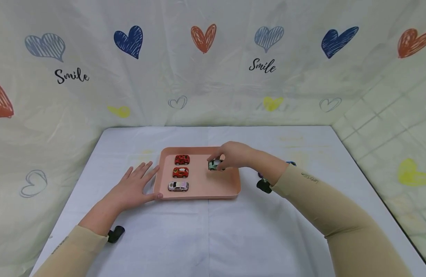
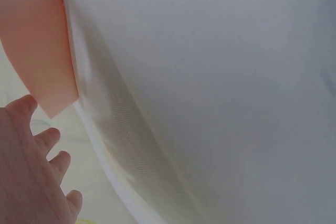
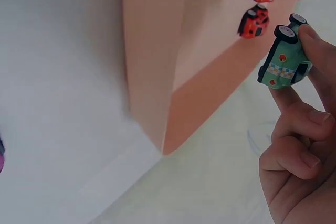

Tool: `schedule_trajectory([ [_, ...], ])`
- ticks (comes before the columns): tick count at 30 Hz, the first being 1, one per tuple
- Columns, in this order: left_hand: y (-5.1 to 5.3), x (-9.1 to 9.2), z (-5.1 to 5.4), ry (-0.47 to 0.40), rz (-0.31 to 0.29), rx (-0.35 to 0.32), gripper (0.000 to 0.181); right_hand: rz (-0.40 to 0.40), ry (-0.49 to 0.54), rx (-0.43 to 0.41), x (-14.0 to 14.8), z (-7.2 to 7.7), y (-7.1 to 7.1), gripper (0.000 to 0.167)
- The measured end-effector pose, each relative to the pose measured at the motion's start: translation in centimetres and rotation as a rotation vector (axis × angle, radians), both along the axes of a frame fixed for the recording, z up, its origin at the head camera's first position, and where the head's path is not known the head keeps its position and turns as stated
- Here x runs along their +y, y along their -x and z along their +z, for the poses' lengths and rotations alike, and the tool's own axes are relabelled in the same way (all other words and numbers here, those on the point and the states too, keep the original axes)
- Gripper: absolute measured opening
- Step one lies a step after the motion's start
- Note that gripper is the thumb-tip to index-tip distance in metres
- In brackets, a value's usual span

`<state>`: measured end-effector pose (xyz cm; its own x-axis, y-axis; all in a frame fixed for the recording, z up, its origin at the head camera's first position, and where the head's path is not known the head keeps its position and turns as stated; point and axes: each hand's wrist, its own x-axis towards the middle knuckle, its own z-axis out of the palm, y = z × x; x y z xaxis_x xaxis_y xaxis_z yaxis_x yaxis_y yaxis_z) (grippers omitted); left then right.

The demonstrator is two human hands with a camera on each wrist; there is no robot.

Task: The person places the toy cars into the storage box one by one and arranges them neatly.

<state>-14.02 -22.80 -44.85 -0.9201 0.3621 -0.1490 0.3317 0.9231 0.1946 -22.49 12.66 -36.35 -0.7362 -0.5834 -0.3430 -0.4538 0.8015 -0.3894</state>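
Pinched between the thumb and fingertips of the right hand [image 1: 235, 154], a green toy car [image 1: 213, 166] was seen in the head view over the right half of a pink tray [image 1: 199, 184]. Two red toy cars [image 1: 180, 172] and a silver toy car [image 1: 178, 186] were arranged in a column at its left. The left hand [image 1: 131, 189] was spread, its thumb placed at the tray's left rim. In the left wrist view, its digits were shown apart near a tray corner. In the right wrist view, a checkered band was displayed on the pinched car's side.
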Motion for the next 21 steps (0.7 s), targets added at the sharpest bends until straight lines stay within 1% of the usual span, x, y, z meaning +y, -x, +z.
schedule_trajectory([
  [4, 0.1, 0.0, 0.0, -0.004, -0.003, 0.0, 0.103, 0.017, -0.016, 0.003, -1.3, -0.3, -0.4, 0.041],
  [9, 0.0, 0.0, 0.2, -0.009, -0.008, 0.007, 0.104, 0.077, -0.066, 0.033, -2.8, -0.8, -1.1, 0.038],
  [12, 0.0, 0.1, 0.2, -0.005, -0.008, 0.012, 0.104, 0.104, -0.077, 0.026, -3.6, -1.3, -1.5, 0.037],
  [15, 0.0, 0.1, 0.3, -0.002, -0.006, 0.011, 0.103, 0.118, -0.082, 0.005, -4.2, -2.0, -1.9, 0.036],
  [21, -0.2, 0.2, 0.5, -0.009, -0.006, 0.008, 0.102, 0.122, -0.144, 0.02, -5.0, -3.2, -2.4, 0.033],
])
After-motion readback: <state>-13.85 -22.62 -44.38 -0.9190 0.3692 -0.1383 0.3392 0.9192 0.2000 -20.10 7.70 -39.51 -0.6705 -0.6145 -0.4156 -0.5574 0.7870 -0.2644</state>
